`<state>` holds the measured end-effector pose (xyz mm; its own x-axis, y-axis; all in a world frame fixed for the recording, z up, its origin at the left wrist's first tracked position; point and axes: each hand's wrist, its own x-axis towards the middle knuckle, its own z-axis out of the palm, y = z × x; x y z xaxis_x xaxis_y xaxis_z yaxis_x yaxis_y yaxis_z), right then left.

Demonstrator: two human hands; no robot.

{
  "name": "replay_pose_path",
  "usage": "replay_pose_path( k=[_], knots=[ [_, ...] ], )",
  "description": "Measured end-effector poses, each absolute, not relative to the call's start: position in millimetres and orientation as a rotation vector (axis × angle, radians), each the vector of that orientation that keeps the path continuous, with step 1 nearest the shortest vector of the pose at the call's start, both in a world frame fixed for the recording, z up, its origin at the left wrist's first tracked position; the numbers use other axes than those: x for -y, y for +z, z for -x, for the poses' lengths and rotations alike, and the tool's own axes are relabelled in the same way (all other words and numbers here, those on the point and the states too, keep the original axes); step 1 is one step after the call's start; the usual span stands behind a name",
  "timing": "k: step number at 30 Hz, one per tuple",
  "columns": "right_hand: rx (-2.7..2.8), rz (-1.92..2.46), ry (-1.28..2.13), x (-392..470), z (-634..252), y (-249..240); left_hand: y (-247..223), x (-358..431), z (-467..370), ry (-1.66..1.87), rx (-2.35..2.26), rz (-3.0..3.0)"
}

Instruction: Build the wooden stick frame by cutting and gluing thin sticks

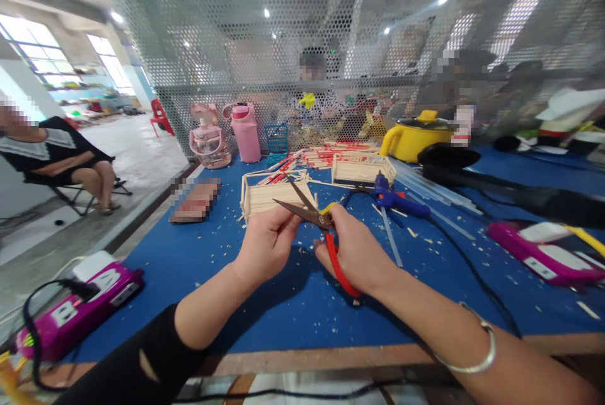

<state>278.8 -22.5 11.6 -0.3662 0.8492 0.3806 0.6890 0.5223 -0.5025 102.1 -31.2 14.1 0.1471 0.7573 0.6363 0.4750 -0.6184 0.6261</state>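
My right hand (354, 247) grips a pair of scissors (316, 216) with red and yellow handles. The blades are spread apart and point up and left. Close beside the blades, my left hand (269, 241) is closed in a pinch; whatever it holds is hidden by the fingers. Just beyond that hand sits a small frame of pale wooden sticks (269, 196). A second stick frame (362, 172) stands farther back to the right. Behind them lies a heap of red-tipped sticks (331, 156). A blue glue gun (401, 201) rests to the right of my right hand.
Clear glue sticks (437, 191) lie near a yellow pot (418, 140). Two pink bottles (246, 134) stand at the back left, a phone-like slab (196, 200) nearer. Purple power strips (89, 310) flank the blue table (283, 323). A perforated screen (265, 58) rises behind; a person (61, 153) sits left.
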Motion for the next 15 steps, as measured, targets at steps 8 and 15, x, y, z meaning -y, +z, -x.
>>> replay_pose_path(
  k=[8,15],
  knots=[
    [2.106,1.247,0.268,23.9,-273.3,11.8,11.5,33.1,-108.1,1.591,-1.295,-2.027],
    [2.168,1.223,0.147,22.7,-277.5,14.4,6.9,29.5,-106.9,1.664,-1.255,-1.992]
  ],
)
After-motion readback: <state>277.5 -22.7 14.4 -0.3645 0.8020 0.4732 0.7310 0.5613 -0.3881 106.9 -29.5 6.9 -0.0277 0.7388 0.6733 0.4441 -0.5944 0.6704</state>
